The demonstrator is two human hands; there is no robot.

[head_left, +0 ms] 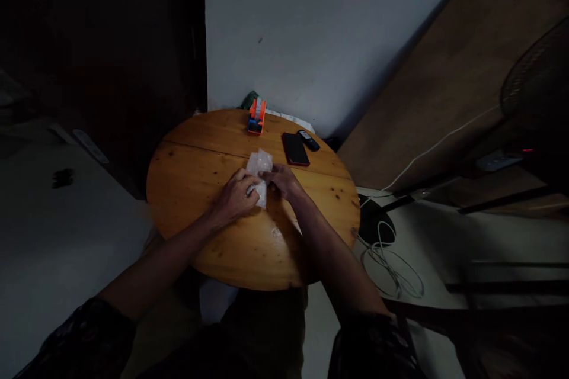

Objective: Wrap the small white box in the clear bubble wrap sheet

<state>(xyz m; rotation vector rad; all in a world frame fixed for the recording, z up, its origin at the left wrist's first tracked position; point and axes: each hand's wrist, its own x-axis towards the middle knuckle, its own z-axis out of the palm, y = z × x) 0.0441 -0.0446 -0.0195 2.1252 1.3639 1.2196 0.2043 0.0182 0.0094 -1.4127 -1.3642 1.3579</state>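
A crumpled piece of bubble wrap (259, 161), whitish and see-through, lies on the round wooden table (191, 189) between my hands. My left hand (239, 194) grips its near left side with curled fingers. From the right, my right hand (283, 181) pinches the wrap's right edge with thumb and fingers. Whether anything lies inside the wrap I cannot tell.
Behind the wrap, an orange tape dispenser (256, 116) stands near the table's far edge. A dark phone-like slab with red edges (296, 149) and a black remote-like object (308, 140) lie to the right. White cable loops (395, 272) lie on the floor at right.
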